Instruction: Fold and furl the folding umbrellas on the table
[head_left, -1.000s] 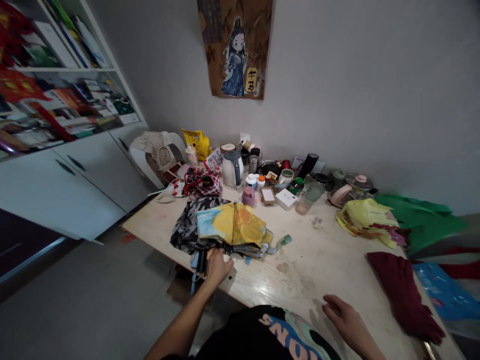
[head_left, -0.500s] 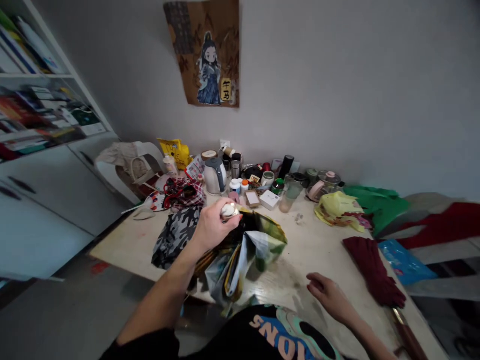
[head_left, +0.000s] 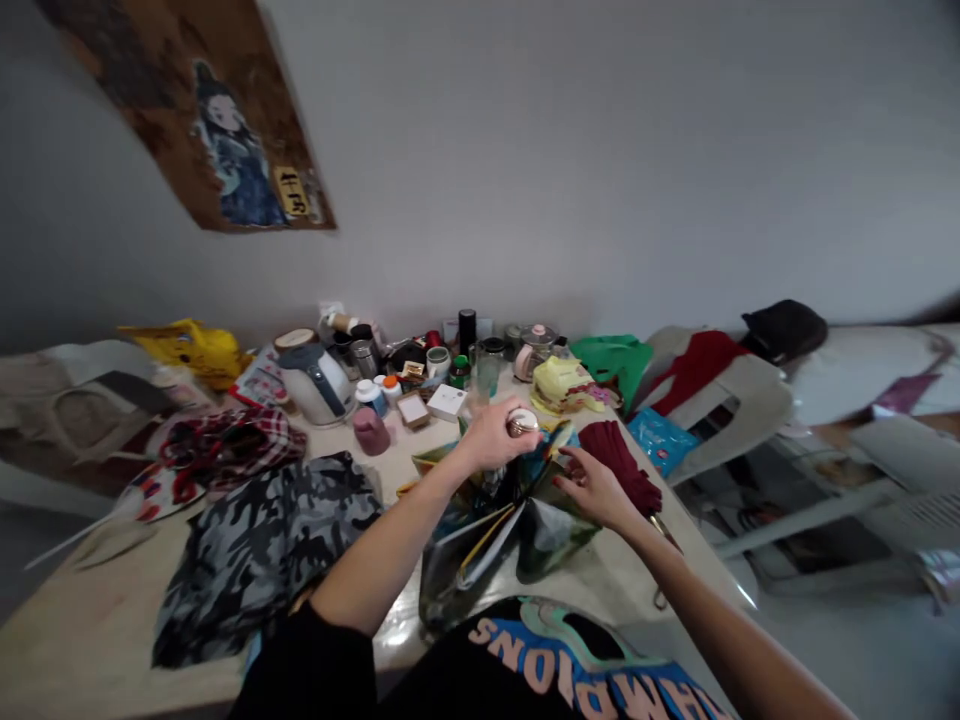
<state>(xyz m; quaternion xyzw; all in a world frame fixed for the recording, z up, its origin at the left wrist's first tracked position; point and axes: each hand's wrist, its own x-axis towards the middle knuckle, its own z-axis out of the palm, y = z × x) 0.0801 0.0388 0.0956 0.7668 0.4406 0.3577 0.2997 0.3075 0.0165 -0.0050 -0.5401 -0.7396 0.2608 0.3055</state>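
My left hand (head_left: pixel 495 437) is wrapped round the pale, shiny knob-like handle of a folding umbrella (head_left: pixel 487 545). Its loose canopy, patterned in yellow, green and grey, hangs in folds below the hand, over the table. Beside the canopy's upper right edge is my right hand (head_left: pixel 596 490), thumb and fingers apart, close to a yellow bit of fabric; whether it touches cannot be told. Camouflage cloth (head_left: pixel 262 540) in grey and black lies left of the umbrella. To the right lies a maroon folded umbrella (head_left: pixel 616 460), partly behind my right hand.
Along the back of the table (head_left: pixel 67 640) stand a kettle (head_left: pixel 315 385), pill bottles (head_left: pixel 369 395), a pink cup (head_left: pixel 370 430), small boxes (head_left: pixel 448 402) and a glass teapot (head_left: pixel 536 348). A yellow plastic bag (head_left: pixel 559 385) and blue packet (head_left: pixel 661 440) lie right. Chairs flank the table.
The view has turned right. My left hand still grips the umbrella, now farther right over the table. My right hand has come up from the table's front to the canopy's edge.
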